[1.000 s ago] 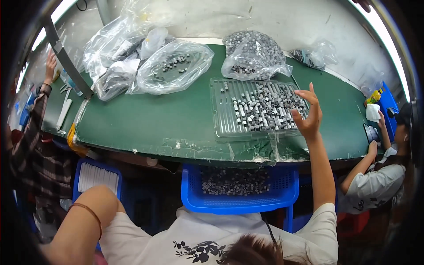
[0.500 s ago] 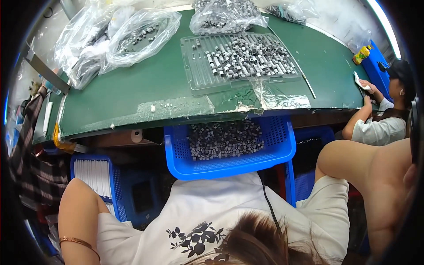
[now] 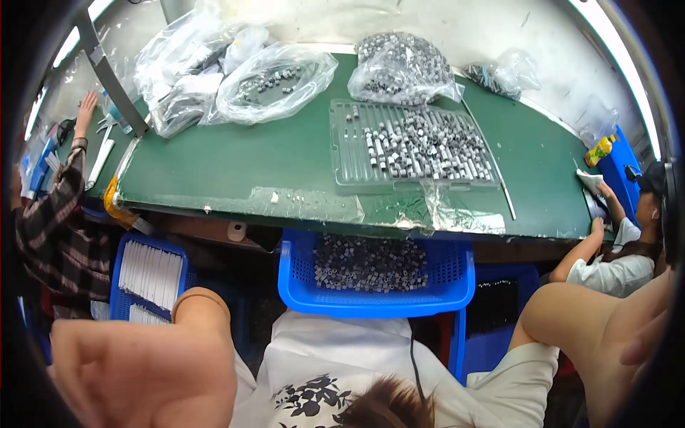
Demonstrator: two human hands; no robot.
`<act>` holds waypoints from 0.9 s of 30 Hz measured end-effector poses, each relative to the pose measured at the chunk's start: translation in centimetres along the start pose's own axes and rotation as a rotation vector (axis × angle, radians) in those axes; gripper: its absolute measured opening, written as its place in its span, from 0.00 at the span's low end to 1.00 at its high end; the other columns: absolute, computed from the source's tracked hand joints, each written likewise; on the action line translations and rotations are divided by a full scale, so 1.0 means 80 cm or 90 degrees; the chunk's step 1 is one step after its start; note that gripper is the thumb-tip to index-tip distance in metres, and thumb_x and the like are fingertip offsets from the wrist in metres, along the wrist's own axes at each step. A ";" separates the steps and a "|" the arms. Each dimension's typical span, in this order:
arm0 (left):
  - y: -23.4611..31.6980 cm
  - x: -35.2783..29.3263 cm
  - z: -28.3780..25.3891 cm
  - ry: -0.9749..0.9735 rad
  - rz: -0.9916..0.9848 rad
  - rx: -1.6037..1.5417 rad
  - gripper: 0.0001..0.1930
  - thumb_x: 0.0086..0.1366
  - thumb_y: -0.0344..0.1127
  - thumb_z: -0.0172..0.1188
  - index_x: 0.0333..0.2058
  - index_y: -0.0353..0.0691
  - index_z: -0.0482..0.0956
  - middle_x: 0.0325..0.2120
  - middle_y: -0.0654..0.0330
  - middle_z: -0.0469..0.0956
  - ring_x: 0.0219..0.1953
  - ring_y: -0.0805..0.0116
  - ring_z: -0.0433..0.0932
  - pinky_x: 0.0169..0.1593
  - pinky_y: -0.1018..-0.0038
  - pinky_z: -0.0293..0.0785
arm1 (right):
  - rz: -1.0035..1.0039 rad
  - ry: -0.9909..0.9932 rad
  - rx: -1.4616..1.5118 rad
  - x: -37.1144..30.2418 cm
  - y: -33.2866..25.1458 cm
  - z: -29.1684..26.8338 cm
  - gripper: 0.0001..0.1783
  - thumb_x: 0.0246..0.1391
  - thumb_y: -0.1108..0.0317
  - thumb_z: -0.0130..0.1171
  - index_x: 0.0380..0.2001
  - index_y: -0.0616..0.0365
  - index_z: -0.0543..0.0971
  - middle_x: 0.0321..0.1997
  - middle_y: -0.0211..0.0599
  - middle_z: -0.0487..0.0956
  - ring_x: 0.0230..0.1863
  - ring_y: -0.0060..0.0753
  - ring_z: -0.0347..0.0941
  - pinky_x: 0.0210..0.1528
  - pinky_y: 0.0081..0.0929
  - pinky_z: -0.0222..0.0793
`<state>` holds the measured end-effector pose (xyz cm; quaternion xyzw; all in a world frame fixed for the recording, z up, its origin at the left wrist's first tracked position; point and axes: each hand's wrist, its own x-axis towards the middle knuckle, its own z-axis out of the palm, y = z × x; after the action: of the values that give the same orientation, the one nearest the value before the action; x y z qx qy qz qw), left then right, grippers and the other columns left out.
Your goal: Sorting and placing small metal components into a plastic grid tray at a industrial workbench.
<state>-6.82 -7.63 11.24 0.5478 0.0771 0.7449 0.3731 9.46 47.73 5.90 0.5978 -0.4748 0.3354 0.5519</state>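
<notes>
My left hand (image 3: 146, 371) is raised close to the camera at the lower left, smeared by motion, so its fingers do not read clearly. At the right rim my right hand (image 3: 646, 342) shows only in part, raised on a bent arm; its fingers are mostly cut off. Neither hand touches the goods. In front of my lap, a blue basket (image 3: 374, 309) holds many small grey and black tube pieces (image 3: 371, 267). A clear ribbed tray (image 3: 349, 167) on the green table carries more short grey and white pieces (image 3: 435, 146), heaped toward its right side.
The green table (image 3: 228, 167) has a worn, taped front edge. Clear bags (image 3: 285, 110) of parts lie at the back, with a thin rod (image 3: 508, 196) beside the tray. A basket of white strips (image 3: 150, 274) stands lower left. People work at left (image 3: 61, 214) and right (image 3: 614, 260).
My left hand has come up into view at the lower left. The view has tilted, so the table and basket sit lower. The person at left now has a hand on the table.
</notes>
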 end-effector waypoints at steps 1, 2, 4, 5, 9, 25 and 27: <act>-0.003 -0.003 0.001 0.040 0.055 0.134 0.06 0.55 0.27 0.46 0.32 0.37 0.70 0.33 0.57 0.71 0.34 0.67 0.67 0.40 0.70 0.62 | -0.029 -0.011 -0.001 0.023 0.002 0.026 0.25 0.54 0.45 0.35 0.45 0.51 0.66 0.41 0.42 0.70 0.35 0.33 0.66 0.45 0.43 0.60; -0.001 -0.001 -0.016 0.077 0.115 0.263 0.05 0.54 0.25 0.47 0.30 0.37 0.70 0.31 0.58 0.71 0.32 0.67 0.68 0.38 0.72 0.63 | -0.060 -0.024 -0.006 0.029 0.014 0.051 0.25 0.54 0.45 0.35 0.45 0.51 0.66 0.41 0.42 0.70 0.35 0.33 0.66 0.44 0.43 0.60; -0.028 -0.055 0.029 0.153 0.258 0.541 0.04 0.52 0.23 0.49 0.27 0.37 0.71 0.29 0.58 0.72 0.28 0.68 0.68 0.34 0.75 0.64 | -0.138 -0.030 0.001 0.077 0.127 0.280 0.25 0.54 0.45 0.35 0.45 0.51 0.66 0.41 0.42 0.70 0.35 0.33 0.66 0.44 0.43 0.60; -0.027 -0.035 -0.006 0.184 0.348 0.668 0.05 0.51 0.21 0.50 0.26 0.38 0.71 0.27 0.59 0.73 0.26 0.69 0.69 0.33 0.76 0.64 | -0.182 -0.042 0.000 0.053 0.036 0.099 0.25 0.54 0.45 0.35 0.45 0.51 0.66 0.41 0.42 0.70 0.35 0.33 0.66 0.44 0.43 0.60; -0.022 0.027 -0.020 0.258 0.149 0.645 0.05 0.52 0.21 0.50 0.27 0.37 0.72 0.27 0.58 0.73 0.26 0.69 0.69 0.31 0.77 0.66 | -0.280 -0.052 -0.053 0.151 0.118 0.239 0.25 0.54 0.45 0.35 0.45 0.51 0.66 0.40 0.42 0.70 0.35 0.33 0.66 0.44 0.43 0.60; -0.014 0.151 0.082 -0.021 0.218 0.211 0.06 0.56 0.30 0.48 0.27 0.44 0.75 0.29 0.61 0.72 0.32 0.68 0.71 0.39 0.68 0.67 | -0.042 0.111 -0.022 0.174 0.140 0.233 0.25 0.53 0.45 0.36 0.44 0.51 0.66 0.40 0.41 0.70 0.34 0.32 0.66 0.43 0.42 0.60; -0.035 0.156 0.120 0.078 0.297 0.299 0.06 0.55 0.28 0.46 0.28 0.42 0.74 0.28 0.60 0.72 0.32 0.68 0.70 0.37 0.70 0.67 | -0.006 0.110 -0.033 0.157 0.128 0.208 0.25 0.53 0.45 0.36 0.44 0.51 0.66 0.40 0.41 0.70 0.34 0.32 0.66 0.43 0.42 0.60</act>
<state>1.38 -0.51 22.97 0.5761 0.1413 0.8034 0.0511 1.87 29.61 18.28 0.5541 -0.4310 0.3708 0.6080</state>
